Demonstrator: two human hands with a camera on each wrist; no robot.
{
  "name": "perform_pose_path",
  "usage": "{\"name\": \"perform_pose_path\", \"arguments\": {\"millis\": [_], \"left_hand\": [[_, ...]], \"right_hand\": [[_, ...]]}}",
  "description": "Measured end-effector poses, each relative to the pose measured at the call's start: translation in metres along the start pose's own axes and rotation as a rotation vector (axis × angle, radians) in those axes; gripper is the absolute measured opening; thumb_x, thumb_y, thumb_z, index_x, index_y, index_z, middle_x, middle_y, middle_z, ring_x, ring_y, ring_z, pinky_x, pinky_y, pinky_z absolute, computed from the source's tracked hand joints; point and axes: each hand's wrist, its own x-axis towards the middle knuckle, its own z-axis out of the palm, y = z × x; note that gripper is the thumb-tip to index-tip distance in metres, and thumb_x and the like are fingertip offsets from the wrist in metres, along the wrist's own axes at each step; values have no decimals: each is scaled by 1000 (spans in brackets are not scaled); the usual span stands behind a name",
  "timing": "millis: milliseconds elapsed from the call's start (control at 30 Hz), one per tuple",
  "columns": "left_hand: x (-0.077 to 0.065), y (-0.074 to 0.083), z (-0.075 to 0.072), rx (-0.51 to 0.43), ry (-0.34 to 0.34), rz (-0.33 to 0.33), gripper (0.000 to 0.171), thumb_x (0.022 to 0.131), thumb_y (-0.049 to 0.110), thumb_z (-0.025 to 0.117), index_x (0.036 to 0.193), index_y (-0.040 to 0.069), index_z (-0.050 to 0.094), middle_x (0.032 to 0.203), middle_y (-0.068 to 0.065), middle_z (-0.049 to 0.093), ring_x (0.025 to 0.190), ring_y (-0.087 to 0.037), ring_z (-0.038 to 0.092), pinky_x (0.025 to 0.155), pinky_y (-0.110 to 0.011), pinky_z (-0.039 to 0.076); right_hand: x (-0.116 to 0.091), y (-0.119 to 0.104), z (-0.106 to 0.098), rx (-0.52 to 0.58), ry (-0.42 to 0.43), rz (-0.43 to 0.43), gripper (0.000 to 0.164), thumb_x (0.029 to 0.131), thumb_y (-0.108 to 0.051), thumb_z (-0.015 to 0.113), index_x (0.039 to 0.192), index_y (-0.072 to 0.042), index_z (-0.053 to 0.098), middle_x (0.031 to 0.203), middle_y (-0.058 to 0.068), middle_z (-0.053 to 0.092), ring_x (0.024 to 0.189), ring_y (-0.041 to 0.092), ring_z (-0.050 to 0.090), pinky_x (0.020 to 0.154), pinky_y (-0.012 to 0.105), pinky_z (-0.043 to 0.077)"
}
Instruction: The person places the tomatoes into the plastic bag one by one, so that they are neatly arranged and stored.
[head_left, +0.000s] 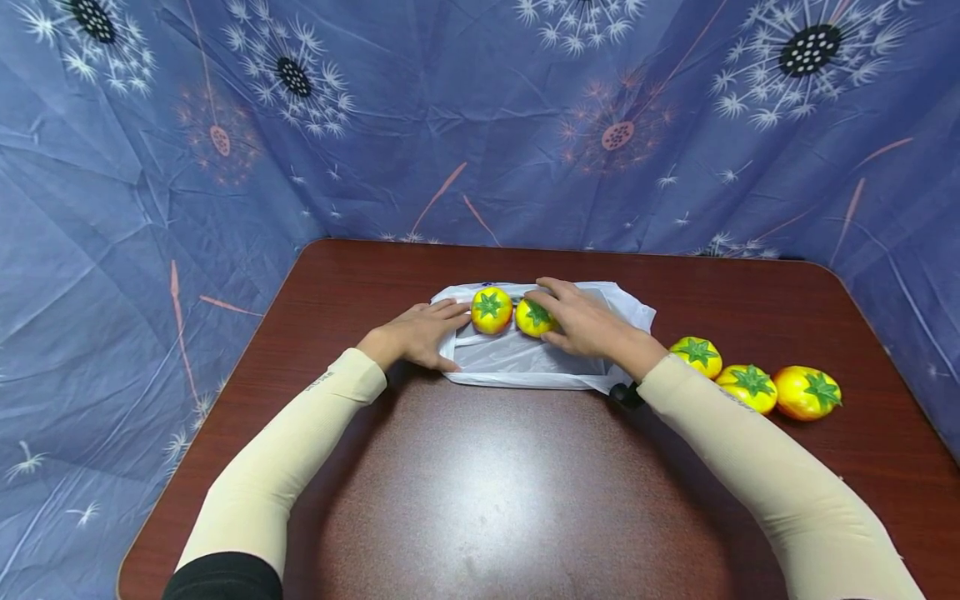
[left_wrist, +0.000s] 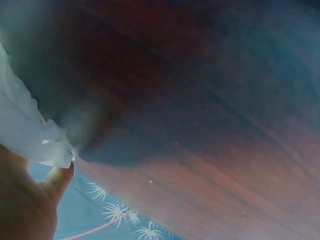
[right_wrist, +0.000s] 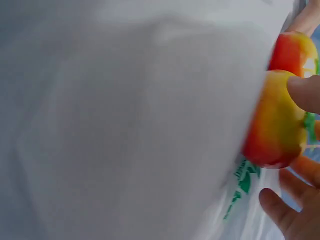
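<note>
A white plastic bag (head_left: 517,358) lies spread at the table's far middle, its mouth gaping. Two yellow-and-red fruits with green star-shaped leaf tops sit side by side inside it: a left fruit (head_left: 492,311) and a right fruit (head_left: 529,320). My right hand (head_left: 588,323) reaches over the bag from the right and grips the right fruit between thumb and fingers; the right wrist view shows the thumb (right_wrist: 306,94) on its side. Spread along the bag's left edge, my left hand (head_left: 422,335) has fingertips close to the left fruit and its thumb (left_wrist: 61,179) at the plastic.
Beside my right forearm stand three more such fruits: a rear one (head_left: 697,355), a middle one (head_left: 748,388) and a right one (head_left: 807,393). All rest on the brown wooden table (head_left: 480,475). A blue dandelion-print cloth (head_left: 450,125) hangs behind and at the sides.
</note>
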Motion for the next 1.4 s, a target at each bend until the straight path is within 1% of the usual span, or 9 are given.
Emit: {"name": "perform_pose_path", "arguments": {"millis": [100,200,367,533,733,833,1033,1167,1400], "left_hand": [[0,0,-1,24,12,14,96,82,63,66,158,19,27,168,-1,18,157,-25,13,122,-52,23],[0,0,-2,33,12,21,96,82,63,66,158,18,28,168,-2,19,157,-26,14,122,-52,24],[0,0,-3,18,8,24,95,82,61,67,158,18,29,168,-3,19,157,-26,15,122,-54,24],[0,0,-3,-3,7,22,95,82,61,67,158,18,28,168,-3,19,157,-26,15,121,-55,25],[-1,-1,-2,-25,7,21,95,82,60,67,158,18,27,168,-3,18,157,-26,14,121,-55,26],[-1,-1,-1,-34,12,20,95,82,59,67,158,19,27,168,-3,19,157,-26,14,121,-54,25],[0,0,-1,-45,8,19,95,82,57,68,158,18,26,168,-3,18,157,-26,14,121,-54,24],[1,1,0,-36,-1,15,95,83,59,67,159,19,25,168,-2,16,157,-25,13,121,-53,24],[0,0,0,-33,7,10,95,83,58,67,159,19,25,168,-3,17,157,-25,13,121,-53,24]], "right_hand": [[-2,-3,-4,2,-6,11,66,88,-25,74,146,-12,46,156,22,34,139,42,42,112,58,39],[-5,-9,-12,38,-3,28,64,88,-25,73,145,-12,47,157,21,32,141,42,39,111,60,39],[-17,-22,-37,101,5,55,66,88,-24,74,147,-12,46,161,19,27,145,42,32,110,60,40],[-32,-26,-60,33,44,37,70,88,-24,74,149,-12,43,161,19,27,146,41,31,111,60,39],[-52,-21,-69,-83,118,-24,69,86,-24,76,147,-13,46,159,19,31,144,40,35,109,62,39],[-64,-17,-71,-100,159,-44,65,86,-23,75,145,-11,48,157,20,34,143,41,36,108,62,39],[-93,1,-79,-55,267,-39,62,81,-14,78,137,-5,54,151,26,41,137,46,39,106,64,36],[-115,20,-86,-26,285,23,63,79,-11,79,137,-5,55,149,26,43,134,48,40,106,65,34],[-148,47,-98,-8,244,173,66,80,-13,79,140,-7,52,150,27,40,134,52,36,108,67,30]]}}
